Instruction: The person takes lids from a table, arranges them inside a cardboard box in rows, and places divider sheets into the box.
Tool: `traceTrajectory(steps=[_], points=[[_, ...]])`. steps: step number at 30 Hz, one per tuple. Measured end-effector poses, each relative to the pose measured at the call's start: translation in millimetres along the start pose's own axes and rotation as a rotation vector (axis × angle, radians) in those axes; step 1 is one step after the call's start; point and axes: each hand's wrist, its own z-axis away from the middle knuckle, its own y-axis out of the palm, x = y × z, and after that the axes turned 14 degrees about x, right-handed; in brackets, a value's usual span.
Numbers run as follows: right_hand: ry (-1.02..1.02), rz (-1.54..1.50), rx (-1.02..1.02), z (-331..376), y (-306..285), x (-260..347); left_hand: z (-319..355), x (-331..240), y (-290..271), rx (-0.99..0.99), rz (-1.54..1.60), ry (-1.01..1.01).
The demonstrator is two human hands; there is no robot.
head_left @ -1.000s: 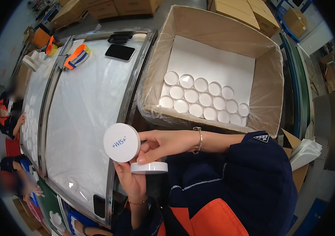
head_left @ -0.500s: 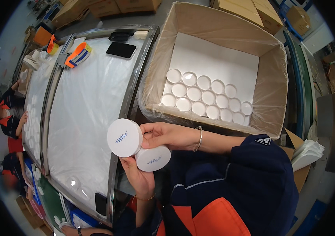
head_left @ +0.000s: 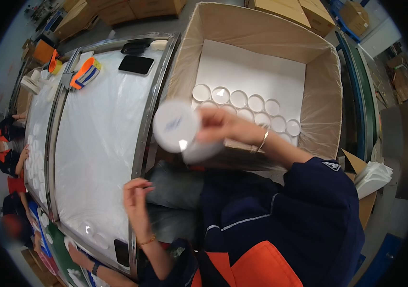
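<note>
Two round white lids are gripped in my right hand (head_left: 227,125) at the near left edge of the big lined carton (head_left: 322,93). The front lid (head_left: 177,126) is blurred and has blue print on its face. Partly behind it, the second lid (head_left: 205,152) shows below my fingers. My left hand (head_left: 137,205) is empty, fingers loosely bent and apart, near the steel edge of the table. Inside the carton, rows of white round lids (head_left: 239,99) lie on a white sheet; my right hand and the held lids cover part of the nearest rows.
A film-covered table (head_left: 103,115) with a raised metal rim stands left of the carton. On it are a black phone (head_left: 136,65), an orange tape dispenser (head_left: 85,73) and another dark phone (head_left: 121,252). Co-workers sit at far left. White foam sheets (head_left: 374,179) stand at right.
My right hand has lifted both lids away from my left hand, up and right toward the carton. My left hand has let go and moved down and left.
</note>
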Motion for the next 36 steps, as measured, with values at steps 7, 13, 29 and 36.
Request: traceTrajectory(steps=[7, 13, 29, 36], points=[[0.284, 1.437, -0.853, 132, -208, -39, 82, 21, -173, -0.403, -0.396, -0.168], [0.818, 1.525, -0.913, 238, -257, -137, 129, 67, -224, -0.905, -0.594, -0.256], [0.954, 1.369, -0.797, 255, -216, -130, 165, 126, -264, -0.906, -1.239, -0.676], [0.594, 1.519, -0.724, 208, -212, -98, 162, 119, -259, -0.934, -1.317, -0.689]])
